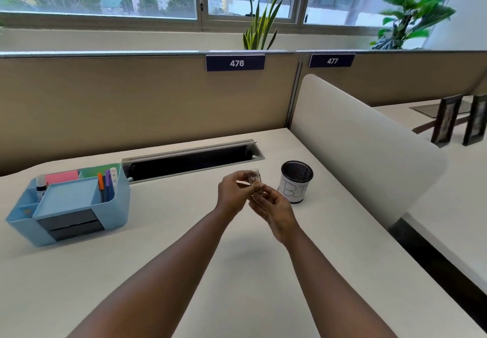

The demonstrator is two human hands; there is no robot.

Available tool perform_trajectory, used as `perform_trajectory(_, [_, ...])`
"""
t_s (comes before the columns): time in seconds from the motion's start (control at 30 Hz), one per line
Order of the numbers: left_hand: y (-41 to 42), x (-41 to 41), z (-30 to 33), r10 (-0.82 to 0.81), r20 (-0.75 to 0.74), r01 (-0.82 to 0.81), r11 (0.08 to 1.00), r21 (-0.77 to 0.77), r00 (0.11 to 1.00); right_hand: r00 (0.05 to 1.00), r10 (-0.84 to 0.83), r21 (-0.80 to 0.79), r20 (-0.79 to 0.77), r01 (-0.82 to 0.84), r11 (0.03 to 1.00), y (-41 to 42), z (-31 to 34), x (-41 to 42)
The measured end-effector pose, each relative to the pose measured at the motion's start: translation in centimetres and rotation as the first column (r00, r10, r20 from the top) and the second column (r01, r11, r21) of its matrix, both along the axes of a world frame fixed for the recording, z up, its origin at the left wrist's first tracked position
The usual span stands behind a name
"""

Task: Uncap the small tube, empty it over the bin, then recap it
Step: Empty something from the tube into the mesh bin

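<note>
A small clear tube (pixel 255 178) is held upright above the white desk, just left of the bin. My left hand (pixel 233 192) pinches its upper part from the left. My right hand (pixel 274 210) grips its lower end from below and to the right. The tube is blurred, so I cannot tell whether its cap is on. The bin (pixel 295 181) is a black mesh cup with a white paper label, standing on the desk a short way right of both hands.
A blue desk organiser (pixel 71 206) with pens and sticky notes sits at the left. A cable slot (pixel 189 161) runs along the back of the desk. A white rounded divider (pixel 369 148) walls the right side. Tan partition panels stand behind.
</note>
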State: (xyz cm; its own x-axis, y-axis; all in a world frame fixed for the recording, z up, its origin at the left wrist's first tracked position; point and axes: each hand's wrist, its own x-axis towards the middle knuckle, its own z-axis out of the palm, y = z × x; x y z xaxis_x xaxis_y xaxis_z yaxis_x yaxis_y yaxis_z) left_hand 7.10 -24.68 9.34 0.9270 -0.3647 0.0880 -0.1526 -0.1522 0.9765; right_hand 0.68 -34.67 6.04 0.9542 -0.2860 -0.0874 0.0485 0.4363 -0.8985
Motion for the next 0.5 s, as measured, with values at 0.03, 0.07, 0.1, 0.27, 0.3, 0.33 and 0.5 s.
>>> perform_trajectory(0.03, [-1.0,0.0,0.2,-0.016,-0.008,0.016,1.000,-0.009,1.000,1.000,-0.027,0.003,0.010,0.027,1.000,-0.8,0.0,-0.1])
perform_trajectory(0.07, [-1.9,0.0,0.3,-0.037,-0.007,0.036,0.999,-0.013,0.999,0.998,-0.056,0.007,0.016,0.055,0.998,-1.6,0.1,-0.1])
perform_trajectory(0.1, [-2.5,0.0,0.4,-0.056,0.016,0.056,0.998,-0.007,0.998,0.996,-0.087,0.011,0.021,0.087,0.996,-2.3,0.1,-0.2])
perform_trajectory(0.27, [-5.0,0.5,-0.7,-0.182,0.264,0.097,0.948,0.304,0.947,0.942,-0.334,0.039,0.005,0.334,0.942,-6.7,0.3,-0.5])
perform_trajectory(0.3, [-5.3,0.7,-1.1,-0.252,0.310,0.097,0.893,0.439,0.917,0.924,-0.383,0.023,-0.004,0.383,0.924,-7.5,0.3,-0.4])
perform_trajectory(0.33, [-5.6,0.9,-1.6,-0.327,0.328,0.097,0.824,0.558,0.886,0.904,-0.428,0.012,-0.014,0.428,0.904,-8.2,0.4,-0.4])
perform_trajectory(0.5, [-7.6,1.7,-3.2,-0.566,0.269,0.123,0.559,0.820,0.780,0.798,-0.598,-0.132,-0.072,0.587,0.799,-12.1,-0.7,0.3])
